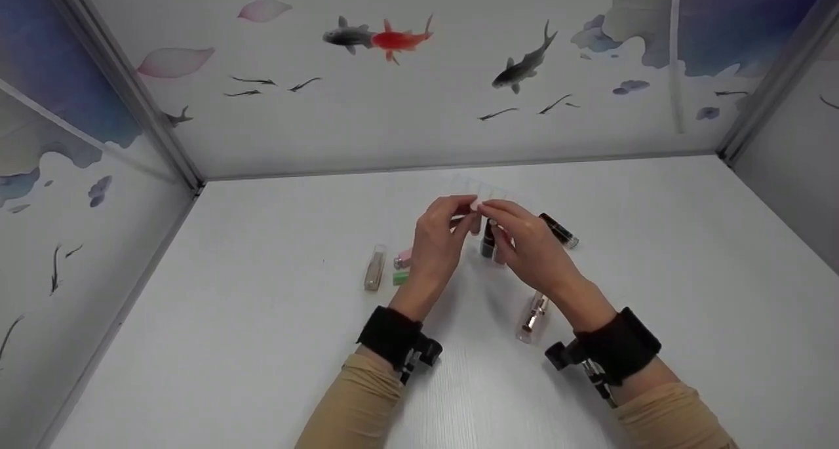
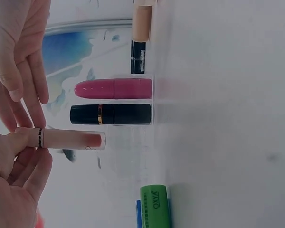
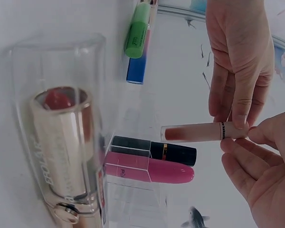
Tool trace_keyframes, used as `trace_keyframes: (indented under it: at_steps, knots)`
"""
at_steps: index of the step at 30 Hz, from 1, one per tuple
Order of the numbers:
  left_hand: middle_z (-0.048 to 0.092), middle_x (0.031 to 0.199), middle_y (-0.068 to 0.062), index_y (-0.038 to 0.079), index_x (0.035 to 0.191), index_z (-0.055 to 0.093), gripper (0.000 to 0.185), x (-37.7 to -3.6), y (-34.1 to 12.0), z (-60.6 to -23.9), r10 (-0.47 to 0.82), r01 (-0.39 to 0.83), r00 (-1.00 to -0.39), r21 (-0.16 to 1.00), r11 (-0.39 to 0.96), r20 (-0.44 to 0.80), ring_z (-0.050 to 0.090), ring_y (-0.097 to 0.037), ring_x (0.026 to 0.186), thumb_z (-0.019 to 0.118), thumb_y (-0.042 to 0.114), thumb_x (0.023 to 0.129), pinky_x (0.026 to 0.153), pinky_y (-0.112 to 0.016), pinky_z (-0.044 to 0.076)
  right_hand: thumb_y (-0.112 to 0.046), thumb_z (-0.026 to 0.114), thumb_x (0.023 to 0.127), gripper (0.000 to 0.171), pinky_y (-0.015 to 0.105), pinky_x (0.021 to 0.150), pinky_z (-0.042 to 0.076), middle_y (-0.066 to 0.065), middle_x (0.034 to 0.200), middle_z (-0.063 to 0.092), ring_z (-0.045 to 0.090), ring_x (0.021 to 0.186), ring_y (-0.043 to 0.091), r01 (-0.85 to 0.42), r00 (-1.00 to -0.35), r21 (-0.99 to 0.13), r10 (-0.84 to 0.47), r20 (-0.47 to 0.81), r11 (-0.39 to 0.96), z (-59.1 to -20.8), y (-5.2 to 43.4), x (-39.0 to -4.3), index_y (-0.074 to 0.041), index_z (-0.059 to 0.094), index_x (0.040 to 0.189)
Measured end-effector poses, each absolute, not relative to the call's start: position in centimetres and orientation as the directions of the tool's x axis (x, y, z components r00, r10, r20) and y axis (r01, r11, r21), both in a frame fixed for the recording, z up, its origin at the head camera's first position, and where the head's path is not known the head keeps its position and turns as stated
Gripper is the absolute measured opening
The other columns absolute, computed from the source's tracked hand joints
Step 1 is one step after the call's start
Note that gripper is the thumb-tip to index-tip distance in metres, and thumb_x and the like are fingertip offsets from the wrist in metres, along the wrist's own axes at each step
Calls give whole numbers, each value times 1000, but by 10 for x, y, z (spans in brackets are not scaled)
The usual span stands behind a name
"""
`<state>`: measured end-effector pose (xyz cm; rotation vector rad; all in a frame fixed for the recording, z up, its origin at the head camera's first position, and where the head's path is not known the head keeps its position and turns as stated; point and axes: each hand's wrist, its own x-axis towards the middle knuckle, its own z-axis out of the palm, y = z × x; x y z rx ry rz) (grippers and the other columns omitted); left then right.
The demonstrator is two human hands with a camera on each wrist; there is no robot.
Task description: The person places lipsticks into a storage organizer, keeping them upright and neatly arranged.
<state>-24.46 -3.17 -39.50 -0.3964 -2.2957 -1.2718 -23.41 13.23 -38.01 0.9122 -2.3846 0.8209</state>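
Both hands meet over the middle of the table at a pale lip gloss tube [image 1: 476,226] with a reddish-brown lower part. My left hand [image 1: 438,239] pinches the cap end between thumb and fingers. The fingertips of my right hand [image 1: 534,242] grip the same cap from the other side. In the left wrist view the lip gloss hangs upright, cap on top. Beside it a black lipstick [image 2: 87,114] and a magenta tube [image 2: 95,89] stand in a clear compartmented holder [image 1: 468,185], partly hidden by the hands in the head view.
In front of the right hand lies a gold lipstick [image 1: 534,318] in a clear case. A black tube [image 1: 559,231] lies to its right. Left of the hands are a clear-cased tube [image 1: 374,269], a pink item [image 1: 402,259] and a green tube [image 1: 400,278]. A printed panel [image 1: 419,128] bounds the back.
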Motion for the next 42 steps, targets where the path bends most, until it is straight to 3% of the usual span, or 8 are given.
trace_keyframes:
  at_steps: [5,14,22,31,42]
  knots:
    - [71,113,-4,11,121,69,27,-246,-32,-397,29,465,-838,686,560,545,69,-12,105,67,17,95,88,-14,56,11,58,92,42,32,69,54,16,131,64,64,89,22,-714,-671,-353,-448,591,604,-381,133,-235,-2,63,132]
    - [72,112,-3,13,122,70,27,-245,-30,-398,28,422,-856,666,614,516,70,-11,104,66,18,95,83,-17,57,8,58,94,39,36,78,58,18,130,64,67,97,26,-697,-687,-325,-464,559,640,-383,133,-236,1,63,131]
    - [74,113,-1,16,122,71,27,-245,-31,-402,23,391,-869,657,645,494,71,-12,101,67,18,95,81,-19,58,8,62,90,36,45,94,56,22,126,65,64,115,35,-722,-641,-241,-496,586,649,-387,134,-239,4,65,126]
    - [76,112,-4,13,124,70,29,-246,-29,-403,32,371,-887,672,640,460,73,-13,96,67,17,95,84,-20,59,10,66,87,37,46,96,55,22,121,67,63,115,37,-759,-582,-195,-514,630,621,-394,136,-244,6,65,125]
    - [75,117,-9,7,124,69,29,-245,-27,-402,60,369,-907,715,593,417,75,-18,100,67,11,95,86,-23,59,7,66,86,37,55,103,49,25,122,68,60,118,44,-738,-605,-189,-512,610,647,-396,137,-245,10,65,123]
